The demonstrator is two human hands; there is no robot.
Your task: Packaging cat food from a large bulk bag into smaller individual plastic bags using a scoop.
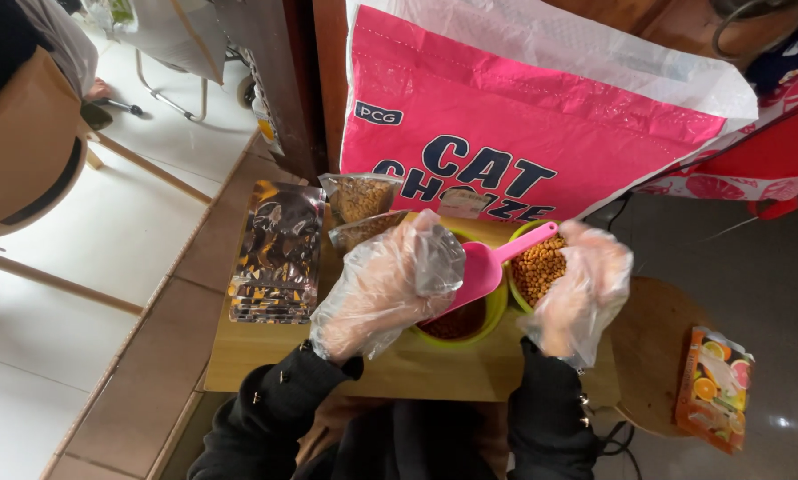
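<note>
Both hands wear loose, crinkled, clear plastic disposable gloves: the left hand (383, 289) has one that bags out around the fingers, and the right hand (581, 289) has one that hangs slack past the wrist. Black knitted sleeves cover both forearms, with ribbed cuffs and small silver metal studs set along each cuff.

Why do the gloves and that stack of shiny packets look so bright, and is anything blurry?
Head view: daylight glints off the clear plastic gloves on the left hand and right hand, and off the foil pouches; the pink scoop stays sharp, while the edges curve slightly from the wide lens.
</note>
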